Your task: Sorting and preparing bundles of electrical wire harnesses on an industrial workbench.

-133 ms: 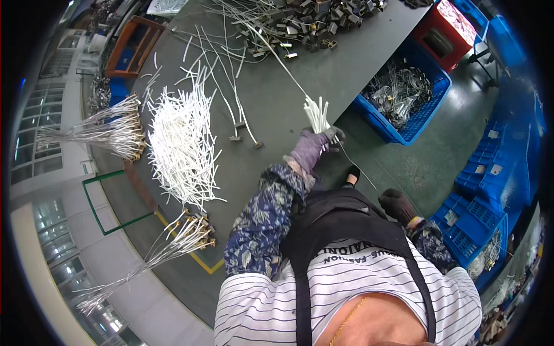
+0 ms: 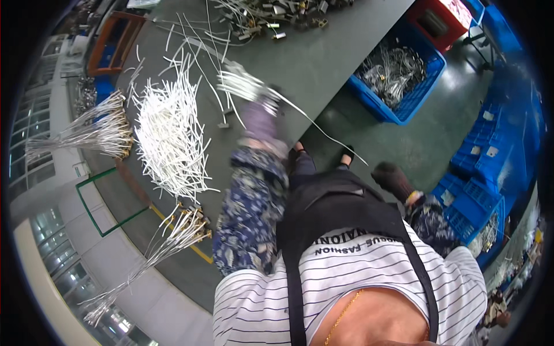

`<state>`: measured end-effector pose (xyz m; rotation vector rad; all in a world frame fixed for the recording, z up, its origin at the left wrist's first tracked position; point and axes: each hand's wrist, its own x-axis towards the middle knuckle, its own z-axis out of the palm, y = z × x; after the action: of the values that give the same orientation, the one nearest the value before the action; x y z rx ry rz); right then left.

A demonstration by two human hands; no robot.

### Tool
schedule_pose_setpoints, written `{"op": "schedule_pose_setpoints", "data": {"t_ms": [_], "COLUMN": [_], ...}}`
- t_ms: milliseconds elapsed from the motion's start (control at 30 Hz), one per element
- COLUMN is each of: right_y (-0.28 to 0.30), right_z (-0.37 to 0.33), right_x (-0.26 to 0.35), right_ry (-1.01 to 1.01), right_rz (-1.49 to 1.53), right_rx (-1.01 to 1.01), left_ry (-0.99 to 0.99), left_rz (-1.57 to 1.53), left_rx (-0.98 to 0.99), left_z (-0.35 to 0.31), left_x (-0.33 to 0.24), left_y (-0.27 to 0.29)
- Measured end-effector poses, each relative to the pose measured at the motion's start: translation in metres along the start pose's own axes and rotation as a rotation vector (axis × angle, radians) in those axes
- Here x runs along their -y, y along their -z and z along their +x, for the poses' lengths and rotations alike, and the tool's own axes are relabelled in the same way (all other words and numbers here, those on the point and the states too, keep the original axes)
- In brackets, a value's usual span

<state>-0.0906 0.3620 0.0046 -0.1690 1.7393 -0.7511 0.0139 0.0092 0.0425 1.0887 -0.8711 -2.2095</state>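
Note:
My left hand (image 2: 264,118), in a purple glove and blurred by motion, is closed around a bundle of short white tubes (image 2: 238,83) above the table. A long thin white wire (image 2: 323,131) runs from beside this hand to the right, out past the table edge. Its free end lies a little apart from my right hand (image 2: 393,179), which is in a dark glove with the fingers curled; whatever they hold, if anything, is hidden. To the left of my left hand a big heap of white tubes (image 2: 170,135) lies on the table. Between them are wires with small metal ends (image 2: 224,121).
A pile of metal connector pieces (image 2: 277,17) sits at the table's far side. A blue crate (image 2: 398,115) of wires stands right of the table, near a red box (image 2: 441,26). Tied wire bundles (image 2: 107,130) hang over the left edge. More blue crates (image 2: 470,202) stack at right.
My left hand has swung left and away from me over the table, carrying the tubes with it. The wire now stretches from beside it toward the right. My right hand has hardly moved.

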Motion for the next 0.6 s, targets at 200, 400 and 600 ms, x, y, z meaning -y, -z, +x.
{"op": "schedule_pose_setpoints", "data": {"t_ms": [200,400,600], "right_y": [-0.063,-0.092,-0.062], "right_z": [0.089,0.106,0.247], "right_x": [0.128,0.256,0.317], "right_ry": [0.671,0.658,0.827], "right_rz": [0.021,-0.486,-0.844], "right_rx": [0.034,-0.090,-0.499], "left_ry": [-0.163,0.070,0.023], "left_rz": [0.987,0.959,0.504], "left_rx": [-0.062,-0.167,-0.085], "left_z": [0.029,0.025,0.037], "left_x": [0.019,-0.057,-0.054], "left_y": [0.043,0.069,0.062]}}
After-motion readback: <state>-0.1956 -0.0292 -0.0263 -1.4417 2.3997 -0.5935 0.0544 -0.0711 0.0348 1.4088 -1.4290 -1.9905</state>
